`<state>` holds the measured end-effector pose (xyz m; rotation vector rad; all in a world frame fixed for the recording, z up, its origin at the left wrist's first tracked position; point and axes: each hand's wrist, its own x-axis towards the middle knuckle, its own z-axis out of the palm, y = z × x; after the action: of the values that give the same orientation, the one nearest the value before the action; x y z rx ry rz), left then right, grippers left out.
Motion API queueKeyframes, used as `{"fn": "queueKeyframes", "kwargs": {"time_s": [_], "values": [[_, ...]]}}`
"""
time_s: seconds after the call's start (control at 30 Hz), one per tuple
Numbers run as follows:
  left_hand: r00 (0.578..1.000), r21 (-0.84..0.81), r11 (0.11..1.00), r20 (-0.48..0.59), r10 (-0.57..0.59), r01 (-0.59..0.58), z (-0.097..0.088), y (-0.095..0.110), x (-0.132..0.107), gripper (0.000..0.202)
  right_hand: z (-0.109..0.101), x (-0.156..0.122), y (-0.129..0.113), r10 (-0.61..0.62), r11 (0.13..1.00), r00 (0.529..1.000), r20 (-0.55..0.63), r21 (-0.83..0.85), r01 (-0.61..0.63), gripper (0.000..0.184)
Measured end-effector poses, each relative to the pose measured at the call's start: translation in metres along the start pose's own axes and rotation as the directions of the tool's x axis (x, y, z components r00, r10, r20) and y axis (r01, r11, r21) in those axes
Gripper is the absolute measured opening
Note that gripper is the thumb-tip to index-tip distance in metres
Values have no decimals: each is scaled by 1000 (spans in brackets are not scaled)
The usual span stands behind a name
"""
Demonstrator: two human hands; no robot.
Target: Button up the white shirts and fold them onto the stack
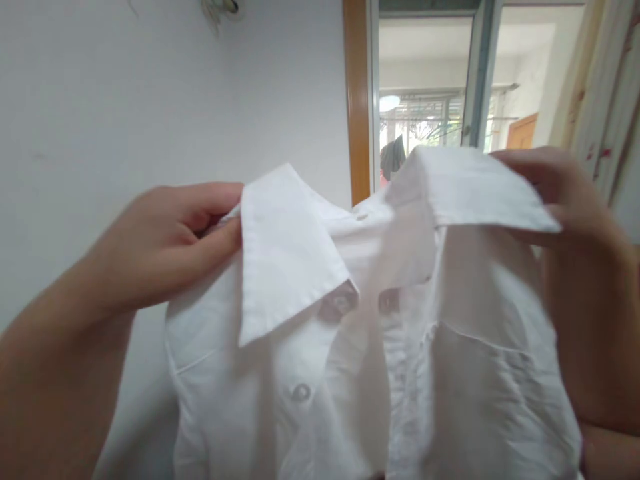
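A white collared shirt (305,360) hangs in front of me, held up by both hands, its front facing me. My left hand (195,230) pinches the shirt at the shoulder beside the left collar point, thumb in front. On the other side, my right hand (550,180) grips the shirt behind the right collar flap, and some of its fingers are hidden by the cloth. The collar is spread and the top of the front lies unfastened, with buttons showing on the left placket. The lower part of the shirt runs out of view.
A plain white wall (125,100) stands behind on the left, with a small fixture (220,10) at its top. To the right is a glazed door or window (425,60) in a grey frame, beside a brown wooden strip (357,100).
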<state>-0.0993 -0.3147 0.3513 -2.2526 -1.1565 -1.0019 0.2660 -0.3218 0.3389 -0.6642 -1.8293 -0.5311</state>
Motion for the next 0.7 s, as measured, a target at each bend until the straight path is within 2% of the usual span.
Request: {"fn": "queueKeyframes", "kwargs": {"time_s": [0.07, 0.1, 0.17, 0.2, 0.27, 0.33, 0.4, 0.47, 0.5, 0.6, 0.67, 0.7], "values": [[992, 178, 984, -126, -3, 26, 1, 0, 11, 68, 8, 11, 16, -63, 995, 998, 25, -76, 65, 36], [987, 270, 962, -158, -1, 44, 8, -3, 18, 66, 19, 16, 28, -63, 988, 997, 33, -136, 67, 32], [991, 413, 908, -130, -13, 66, 35, -15, 36, 57, 54, 20, 58, -30, 962, 984, 176, -263, 76, 30], [997, 460, 886, -68, -31, 59, 55, -24, 44, 52, 76, 17, 74, 25, 938, 970, 242, -340, 60, 32], [990, 476, 879, 108, -91, 29, 108, -45, 55, 46, 125, 0, 106, 163, 894, 908, 386, -448, 30, 38], [969, 442, 897, 219, -118, 9, 171, -65, 55, 47, 175, -31, 131, 317, 856, 800, 510, -516, -10, 44], [931, 414, 909, 314, -185, 41, 234, -79, 41, 47, 219, -72, 143, 471, 826, 664, 580, -555, -101, 45], [864, 409, 905, 408, -297, 117, 287, -84, 16, 42, 255, -114, 143, 614, 773, 483, 624, -601, -205, 42], [839, 403, 905, 440, -321, 135, 308, -83, 2, 39, 269, -133, 139, 638, 758, 442, 630, -613, -221, 41], [829, 379, 917, 467, -307, 126, 349, -76, -38, 36, 297, -176, 121, 659, 747, 387, 645, -620, -240, 38], [846, 343, 931, 452, -282, 127, 360, -73, -58, 39, 305, -192, 111, 658, 749, 386, 646, -617, -243, 39], [852, 324, 937, 448, -271, 128, 362, -72, -65, 38, 307, -197, 107, 648, 756, 406, 644, -609, -242, 38]]}}
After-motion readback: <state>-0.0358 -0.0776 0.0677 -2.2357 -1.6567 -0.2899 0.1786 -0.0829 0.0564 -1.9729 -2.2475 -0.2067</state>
